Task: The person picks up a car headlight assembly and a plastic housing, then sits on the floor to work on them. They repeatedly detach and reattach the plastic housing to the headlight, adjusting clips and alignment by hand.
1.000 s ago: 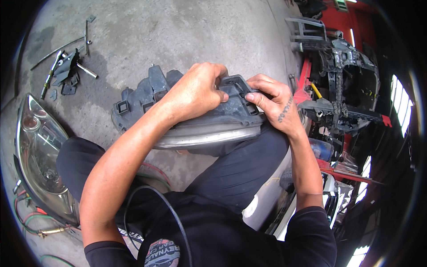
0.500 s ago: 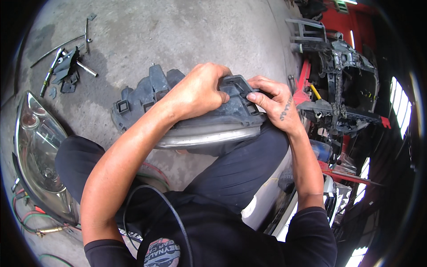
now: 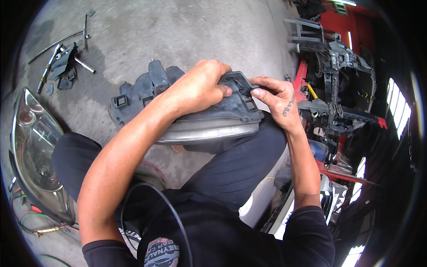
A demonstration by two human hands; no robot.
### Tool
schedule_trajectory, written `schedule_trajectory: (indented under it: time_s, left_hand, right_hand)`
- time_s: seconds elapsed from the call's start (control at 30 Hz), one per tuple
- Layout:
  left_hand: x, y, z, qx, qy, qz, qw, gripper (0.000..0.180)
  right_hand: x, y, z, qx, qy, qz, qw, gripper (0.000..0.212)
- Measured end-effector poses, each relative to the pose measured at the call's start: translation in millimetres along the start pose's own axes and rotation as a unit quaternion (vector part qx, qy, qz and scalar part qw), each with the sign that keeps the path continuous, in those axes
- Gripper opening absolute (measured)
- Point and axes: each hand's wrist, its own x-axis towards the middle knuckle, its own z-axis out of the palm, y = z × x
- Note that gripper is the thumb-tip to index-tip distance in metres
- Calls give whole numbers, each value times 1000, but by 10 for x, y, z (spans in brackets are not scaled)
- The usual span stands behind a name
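Across my legs lies a car headlight (image 3: pixel 209 131), its dark plastic back housing turned up and its clear lens edge toward me. My left hand (image 3: pixel 202 86) is closed on the housing's upper edge, the thumb pressed against a raised bracket near the right end. At that same end, my right hand (image 3: pixel 276 99) pinches the corner of the bracket between thumb and fingers. My left forearm covers the middle of the housing. What lies under my fingertips is hidden.
A second headlight (image 3: pixel 38 147) rests on the concrete floor at left. Beyond it lie metal tools (image 3: pixel 50 67) and broken black plastic pieces (image 3: pixel 65 66). Hoses with a brass fitting (image 3: pixel 46 230) run at lower left. A stripped vehicle frame (image 3: pixel 338 84) stands on the right.
Both hands keep their hold on the headlight's right end. My right thumb has shifted slightly at the bracket corner. The whole view has moved a little.
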Motion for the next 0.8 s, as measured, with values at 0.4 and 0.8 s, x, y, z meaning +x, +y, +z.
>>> schedule_trajectory:
  time_s: [0.4,0.8]
  left_hand:
    - [10,-35,35,18,10,14,1000,29]
    - [16,5,24,4,10,0,1000,30]
  right_hand:
    - [-5,-33,-49,-51,-8,15,999,25]
    - [-43,19,-18,-41,23,-14,999,25]
